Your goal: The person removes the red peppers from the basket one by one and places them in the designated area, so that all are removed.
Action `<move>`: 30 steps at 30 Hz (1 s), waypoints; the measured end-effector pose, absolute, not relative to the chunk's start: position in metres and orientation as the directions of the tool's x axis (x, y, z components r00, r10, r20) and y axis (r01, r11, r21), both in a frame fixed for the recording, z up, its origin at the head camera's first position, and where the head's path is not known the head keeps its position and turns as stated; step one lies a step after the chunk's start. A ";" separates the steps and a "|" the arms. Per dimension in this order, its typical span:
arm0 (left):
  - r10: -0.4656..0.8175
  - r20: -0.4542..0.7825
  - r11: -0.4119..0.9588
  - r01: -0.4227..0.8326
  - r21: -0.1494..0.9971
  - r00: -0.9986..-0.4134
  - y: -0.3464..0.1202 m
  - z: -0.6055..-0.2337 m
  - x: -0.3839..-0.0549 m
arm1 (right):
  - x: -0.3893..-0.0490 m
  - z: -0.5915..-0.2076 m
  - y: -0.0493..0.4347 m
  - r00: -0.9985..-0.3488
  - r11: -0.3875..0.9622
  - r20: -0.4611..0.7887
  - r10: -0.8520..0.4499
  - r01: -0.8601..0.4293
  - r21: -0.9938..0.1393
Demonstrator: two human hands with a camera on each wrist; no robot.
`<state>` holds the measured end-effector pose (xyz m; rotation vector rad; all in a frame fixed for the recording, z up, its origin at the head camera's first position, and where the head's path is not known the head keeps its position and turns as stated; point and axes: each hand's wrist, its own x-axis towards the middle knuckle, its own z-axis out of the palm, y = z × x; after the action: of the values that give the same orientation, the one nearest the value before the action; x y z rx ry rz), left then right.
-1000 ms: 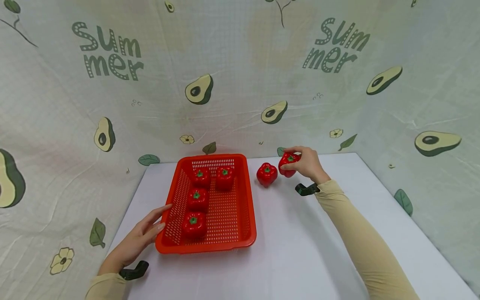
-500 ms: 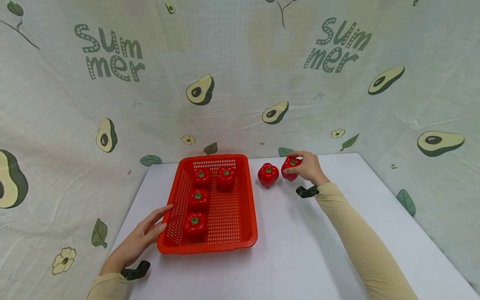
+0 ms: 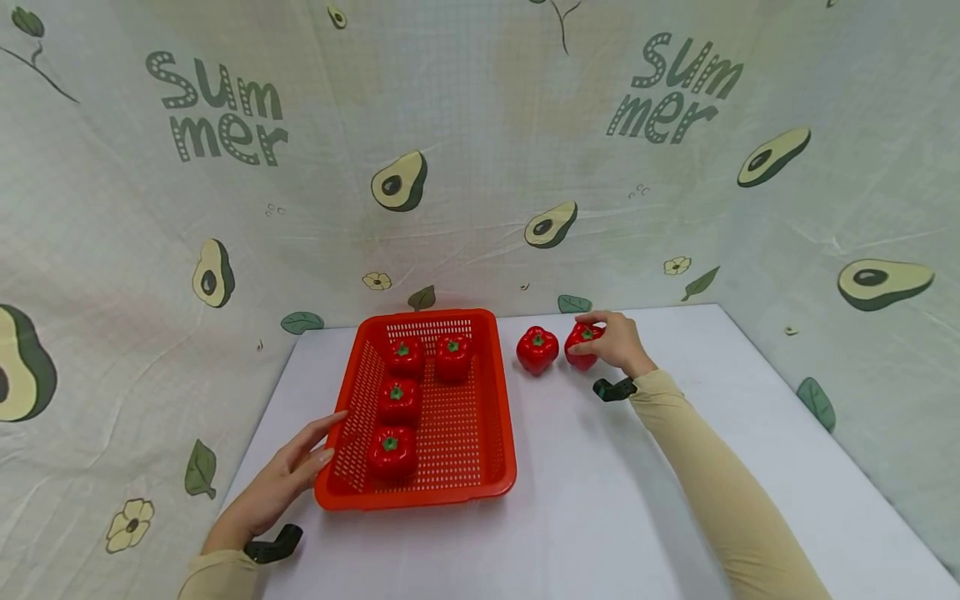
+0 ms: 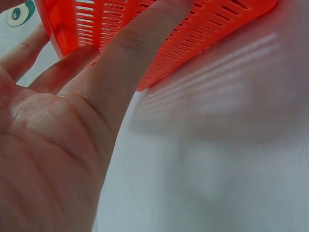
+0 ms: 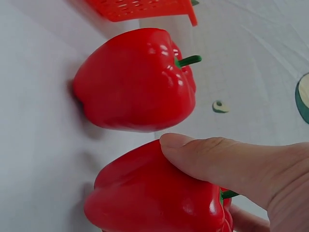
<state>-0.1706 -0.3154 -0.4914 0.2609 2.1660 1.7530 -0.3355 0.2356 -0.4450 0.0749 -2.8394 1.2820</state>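
My right hand [image 3: 618, 343] grips a red bell pepper [image 5: 159, 193] with a green stem, thumb on one side and fingers mostly hidden behind it. That pepper is upright at the table surface; whether it bears its weight there I cannot tell. Just left of it, a second red bell pepper [image 3: 537, 350] stands on the table, a narrow gap between them. My left hand [image 3: 279, 477] rests against the left wall of a red plastic basket [image 3: 504, 433], fingers extended. In the left wrist view, the thumb lies along the slotted basket wall [image 4: 193, 36].
Inside the basket are several red bell peppers, a column along its left side and one pepper [image 3: 453, 358] at the back right. The white table [image 3: 585, 517] meets a hanging cloth [image 3: 465, 250] with avocado prints behind and at the sides.
My right hand has lowered the bell pepper and shifted it slightly right and nearer to me, widening its gap from the other. My left hand stays at the basket.
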 end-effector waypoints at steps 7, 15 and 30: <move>0.348 -0.137 0.224 -0.060 0.973 -0.927 -0.316 -0.491 -0.170 | -0.339 -0.453 0.236 -0.999 0.652 0.036 -0.039 -0.053 -0.756; 0.349 -0.135 0.226 -0.057 0.973 -0.927 -0.315 -0.492 -0.171 | -0.340 -0.456 0.236 -0.999 0.662 0.034 -0.039 -0.052 -0.748; 0.365 -0.129 0.203 -0.057 0.978 -0.922 -0.316 -0.492 -0.171 | -0.340 -0.460 0.235 -0.995 0.692 0.079 -0.069 -0.105 -0.714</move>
<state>-0.1713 -0.3157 -0.4918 0.2891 2.1517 1.7712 -0.3399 0.2348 -0.4596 0.1458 -2.8474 1.2056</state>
